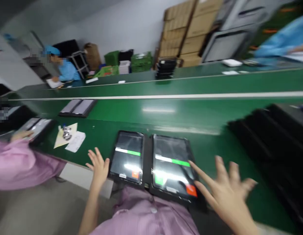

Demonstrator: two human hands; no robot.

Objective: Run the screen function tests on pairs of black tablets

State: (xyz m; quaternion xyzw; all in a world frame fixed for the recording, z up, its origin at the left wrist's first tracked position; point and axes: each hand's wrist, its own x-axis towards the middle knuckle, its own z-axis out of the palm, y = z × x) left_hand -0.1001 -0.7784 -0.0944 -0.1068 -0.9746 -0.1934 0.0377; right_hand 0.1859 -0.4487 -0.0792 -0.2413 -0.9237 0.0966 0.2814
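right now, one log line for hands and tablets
left hand: open, beside left tablet; right hand: open, at edge of right tablet, contact unclear; tablets: lit

Left tablet [128,161] lies on bench [207,130], just right of left hand [98,166]. Right tablet [172,169] lies beside it, just left of right hand [226,189]. 2 paper sheets [76,142]: left of left hand and beyond it, small items [67,133] on 1. Open case [84,107]: farther out, behind sheets. Pile [268,143]: right of right hand. Cartons [199,29]: well beyond both hands, behind bench.
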